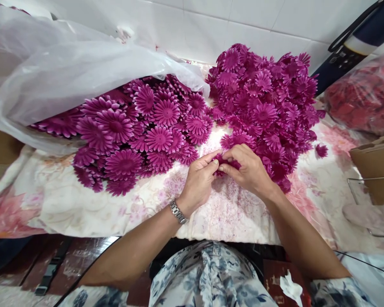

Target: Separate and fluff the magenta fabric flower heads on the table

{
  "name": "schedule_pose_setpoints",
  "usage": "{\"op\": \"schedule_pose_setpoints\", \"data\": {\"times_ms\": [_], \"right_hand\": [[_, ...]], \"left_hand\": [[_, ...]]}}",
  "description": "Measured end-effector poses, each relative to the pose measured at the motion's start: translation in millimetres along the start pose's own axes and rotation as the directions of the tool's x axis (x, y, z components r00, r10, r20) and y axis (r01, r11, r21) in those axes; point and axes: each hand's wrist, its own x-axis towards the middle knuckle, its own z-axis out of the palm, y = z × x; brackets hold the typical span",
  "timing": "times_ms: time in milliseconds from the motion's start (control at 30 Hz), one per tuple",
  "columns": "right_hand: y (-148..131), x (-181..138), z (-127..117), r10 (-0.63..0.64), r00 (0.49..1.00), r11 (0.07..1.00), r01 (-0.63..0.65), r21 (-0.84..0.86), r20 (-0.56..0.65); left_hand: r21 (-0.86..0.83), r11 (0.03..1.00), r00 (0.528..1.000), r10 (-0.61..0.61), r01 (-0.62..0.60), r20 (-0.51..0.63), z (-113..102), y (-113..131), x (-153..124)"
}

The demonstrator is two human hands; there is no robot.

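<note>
My left hand [199, 178] and my right hand [247, 167] meet over the flowered cloth [230, 213], both pinched on one small magenta fabric flower [223, 162] held between the fingertips. A metal watch sits on my left wrist. A pile of larger magenta flower heads [141, 128] spills from a clear plastic bag [67, 68] at the left. A second heap of smaller magenta flowers [262, 98] lies just behind and to the right of my hands.
A bag of red flowers [365, 96] rests at the far right, with a cardboard box [376, 164] and a wire frame below it. White tiled wall runs behind. A dark bag with a strap stands at the top right. One loose flower [321, 150] lies apart.
</note>
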Motion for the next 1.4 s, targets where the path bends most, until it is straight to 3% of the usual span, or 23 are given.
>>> {"op": "schedule_pose_setpoints", "data": {"times_ms": [133, 200, 267, 333, 433, 500, 600, 667, 833, 933, 1033, 1100, 1167, 1300, 1400], "right_hand": [[-2, 0, 3, 0.052, 0.998, 0.998, -0.050, 0.049, -0.037], [4, -1, -1, 0.089, 0.987, 0.996, -0.090, -0.003, -0.131], [15, -2, -8, 0.112, 0.949, 0.973, -0.165, -0.162, -0.296], [29, -4, -17, 0.107, 0.900, 0.888, -0.278, -0.367, -0.423], [39, -5, -26, 0.068, 0.874, 0.794, -0.339, -0.505, -0.481], [35, -4, -26, 0.012, 0.912, 0.874, -0.209, -0.439, -0.410], [17, -1, -14, -0.060, 0.988, 0.983, 0.033, -0.181, -0.145], [7, 0, -5, -0.068, 0.997, 0.996, 0.065, -0.062, -0.040], [1, 0, 6, -0.028, 0.998, 0.999, 0.025, -0.036, -0.065], [14, -3, -3, -0.002, 0.975, 0.989, -0.031, -0.144, -0.223], [35, -7, -23, 0.036, 0.891, 0.906, -0.221, -0.361, -0.453], [44, -8, -33, 0.075, 0.855, 0.841, -0.331, -0.428, -0.514], [44, -7, -35, 0.074, 0.871, 0.850, -0.310, -0.426, -0.486], [20, -1, -13, -0.038, 0.982, 0.977, -0.002, -0.213, -0.187], [6, 0, 4, -0.067, 0.997, 0.995, 0.063, -0.078, -0.046]], "left_hand": [[0.029, 0.999, 0.999, 0.031, -0.032, 0.007, -3, -3, 1], [0.046, 0.998, 0.999, 0.033, -0.033, 0.000, -4, -4, 2], [0.057, 0.998, 1.000, 0.016, -0.015, -0.017, -4, -4, 2], [0.049, 0.999, 1.000, 0.005, -0.004, -0.018, -4, -2, 2], [0.031, 1.000, 1.000, 0.007, -0.007, -0.011, -3, 0, 1], [0.027, 0.999, 1.000, 0.016, -0.016, -0.002, -1, 1, 0], [0.007, 1.000, 1.000, 0.026, -0.026, 0.006, 1, 2, -1], [0.000, 1.000, 1.000, 0.008, -0.008, 0.018, 0, 1, 0], [0.050, 0.998, 1.000, 0.027, -0.028, 0.015, -3, -3, 2], [0.084, 0.996, 0.999, 0.042, -0.040, -0.021, -4, -3, 2], [0.081, 0.997, 0.999, 0.023, -0.020, -0.031, -4, -2, 1], [0.061, 0.998, 1.000, 0.012, -0.011, -0.015, -3, -1, 0], [0.048, 0.999, 1.000, 0.007, -0.007, 0.000, -2, 0, 0], [0.020, 1.000, 0.999, 0.022, -0.023, 0.028, -1, 0, 1], [0.007, 1.000, 1.000, -0.003, 0.003, 0.031, -3, -2, 1]]}}
